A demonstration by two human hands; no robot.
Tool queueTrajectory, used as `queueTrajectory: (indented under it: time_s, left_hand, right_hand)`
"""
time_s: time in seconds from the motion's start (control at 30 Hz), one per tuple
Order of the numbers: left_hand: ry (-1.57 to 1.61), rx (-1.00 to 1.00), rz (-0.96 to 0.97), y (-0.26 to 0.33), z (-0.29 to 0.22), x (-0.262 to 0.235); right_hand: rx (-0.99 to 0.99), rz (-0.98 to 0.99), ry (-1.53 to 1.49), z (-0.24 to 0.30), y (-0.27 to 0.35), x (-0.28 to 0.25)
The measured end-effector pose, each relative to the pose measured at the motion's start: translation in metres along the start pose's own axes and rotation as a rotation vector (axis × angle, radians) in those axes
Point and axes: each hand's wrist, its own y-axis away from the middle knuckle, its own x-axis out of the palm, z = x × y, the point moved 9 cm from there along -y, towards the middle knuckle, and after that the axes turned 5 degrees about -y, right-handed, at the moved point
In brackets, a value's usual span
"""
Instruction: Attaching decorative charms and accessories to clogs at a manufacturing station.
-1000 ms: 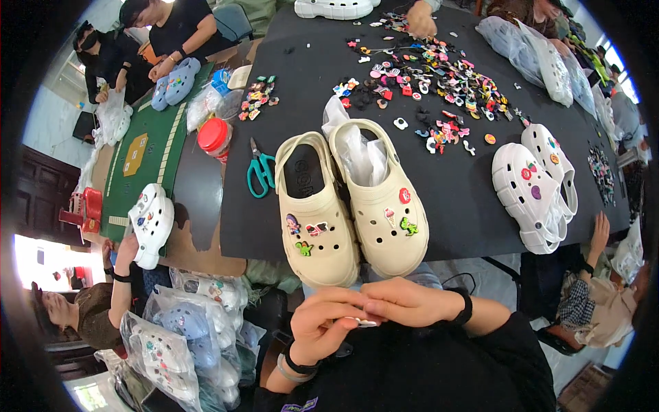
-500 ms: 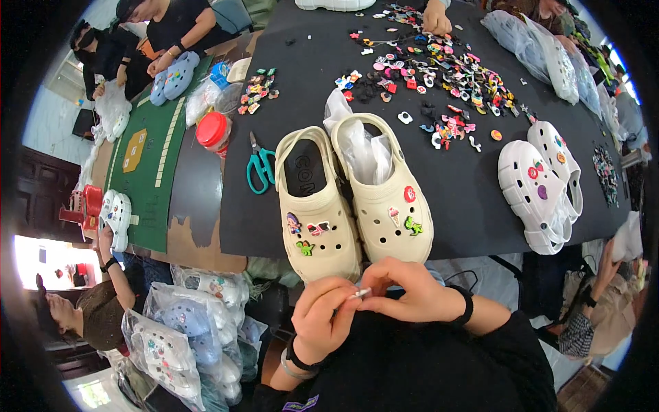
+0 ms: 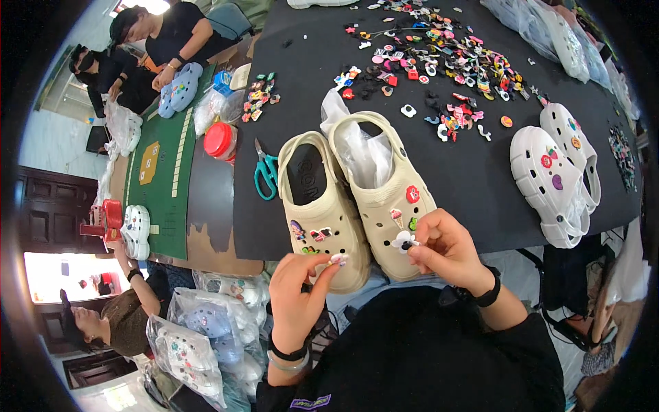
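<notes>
Two beige clogs stand side by side before me with their toes toward me. The left clog (image 3: 347, 237) bears several small shoe charms, and the right clog (image 3: 374, 206) carries a red charm (image 3: 412, 194), an ice-cream charm (image 3: 397, 218) and a green one partly behind my fingers. My right hand (image 3: 446, 250) pinches a white flower-shaped shoe charm (image 3: 402, 242) with a dark centre above the right clog's toe. My left hand (image 3: 298, 288) pinches a small pink and white charm (image 3: 338, 259) over the left clog's toe. Clear plastic fills the right clog's opening.
Loose charms (image 3: 473, 69) lie heaped across the far side of the black table. Teal-handled scissors (image 3: 266, 172) and a red-lidded jar (image 3: 220, 141) are at the left. White clogs (image 3: 549, 178) stand at the right. Bagged clogs (image 3: 206, 329) are piled at lower left; other people work nearby.
My hands, close together at the toes before, have moved apart and a little forward. Each now shows a charm in its fingers. The other person's hand at the charm heap has left the view.
</notes>
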Motion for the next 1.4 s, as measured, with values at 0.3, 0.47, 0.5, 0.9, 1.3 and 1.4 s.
queueTrajectory:
  time_s: [0.3,0.47,0.5,0.9,1.3,1.4]
  left_hand:
    - [0.017,0.069,0.057,-0.022,-0.006,0.018]
    - [0.048,0.077,0.101,-0.025,-0.005,0.025]
    - [-0.023,0.16,0.068,-0.027,-0.011,0.022]
    - [-0.094,0.183,0.227,-0.032,-0.018,0.027]
    - [-0.52,0.363,0.183,-0.053,-0.048,0.009]
    - [-0.608,0.526,-0.028,-0.059,-0.049,0.004]
  right_hand:
    - [-0.104,0.035,0.07,0.001,0.004,-0.004]
    - [-0.155,0.029,0.171,0.005,0.004,-0.002]
    - [-0.176,0.026,0.226,0.007,0.004,-0.002]
    - [-0.232,0.035,0.306,0.011,0.002,0.0]
    - [-0.116,-0.119,0.244,-0.02,0.023,-0.032]
    - [-0.093,-0.119,0.241,-0.019,0.02,-0.03]
